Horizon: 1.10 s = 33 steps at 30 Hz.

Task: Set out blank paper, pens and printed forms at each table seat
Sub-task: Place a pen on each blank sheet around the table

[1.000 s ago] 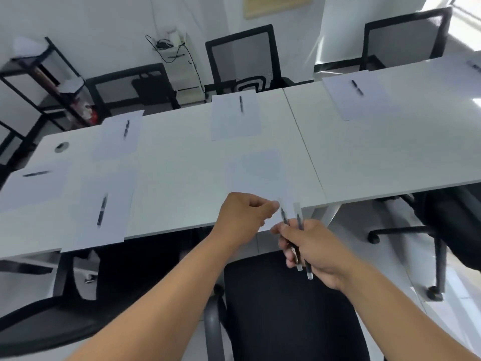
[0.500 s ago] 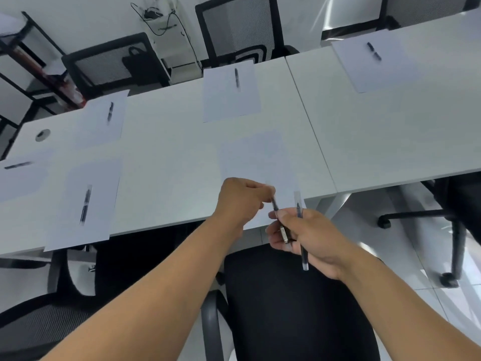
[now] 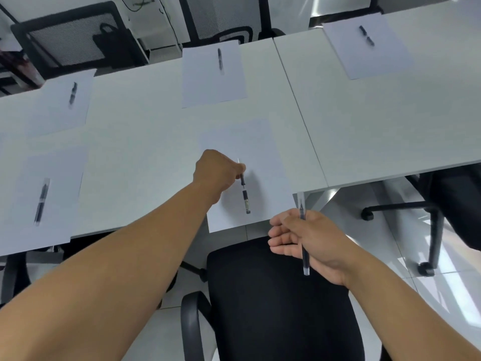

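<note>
Laying: left hand [image 3: 217, 171] pinches a pen [image 3: 244, 191] over the near sheet [image 3: 260, 152].
Next: lower, release; right hand [image 3: 309, 238] fingers hold the spare pen [image 3: 303, 246].

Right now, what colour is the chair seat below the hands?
Black, plain; the chair seat shows best in the head view.

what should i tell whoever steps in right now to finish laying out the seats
Left hand pinches a pen over the near middle sheet, not yet released.
Right hand holds one spare pen above the black chair, off the table.
Done: four other sheets in view each carry a pen: near left, far left, far middle, far right.
Left: let go of this pen, then take the spare to a seat that lacks one. No printed forms can be told apart from blank sheets here.
</note>
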Motion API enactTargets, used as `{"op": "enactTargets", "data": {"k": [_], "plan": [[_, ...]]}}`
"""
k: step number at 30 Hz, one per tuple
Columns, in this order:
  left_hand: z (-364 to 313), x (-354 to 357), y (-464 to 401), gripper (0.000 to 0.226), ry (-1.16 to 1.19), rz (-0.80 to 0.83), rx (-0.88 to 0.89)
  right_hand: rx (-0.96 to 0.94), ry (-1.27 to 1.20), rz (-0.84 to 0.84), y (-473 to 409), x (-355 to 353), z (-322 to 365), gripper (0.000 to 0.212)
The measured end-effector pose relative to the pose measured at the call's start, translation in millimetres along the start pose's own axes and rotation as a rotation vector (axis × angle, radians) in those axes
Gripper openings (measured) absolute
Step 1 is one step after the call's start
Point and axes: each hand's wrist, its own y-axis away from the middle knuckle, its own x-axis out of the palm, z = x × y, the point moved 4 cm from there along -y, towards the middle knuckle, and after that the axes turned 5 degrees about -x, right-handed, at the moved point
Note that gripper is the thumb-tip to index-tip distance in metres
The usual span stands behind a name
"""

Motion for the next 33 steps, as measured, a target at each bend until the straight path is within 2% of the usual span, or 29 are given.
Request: {"op": "enactTargets", "data": {"k": [7,16,21,27,33], "plan": [[5.3,5.5,-34.6,0.044,-0.076,-0.049,0.000,-0.009,0.036,-0.002,6.3,-6.8,-3.8,0.026],[8.2,4.9,-58.7,0.047,-0.147,-0.111,0.019,-0.009,0.049,-0.023,10.2,-6.5,-15.0,0.026],[13.1,8.8,-66.9,0.038,-0.126,-0.126,0.029,-0.004,0.029,-0.033,17.2,-9.3,-22.3,0.025],[11.7,9.2,-74.7,0.054,-0.097,-0.090,0.007,-0.008,0.051,-0.047,25.4,-14.5,-27.8,0.026],[8.9,9.1,-75.0,0.058,-0.099,-0.072,0.006,-0.006,0.061,-0.075,34.0,-20.4,-31.6,0.025]]}}
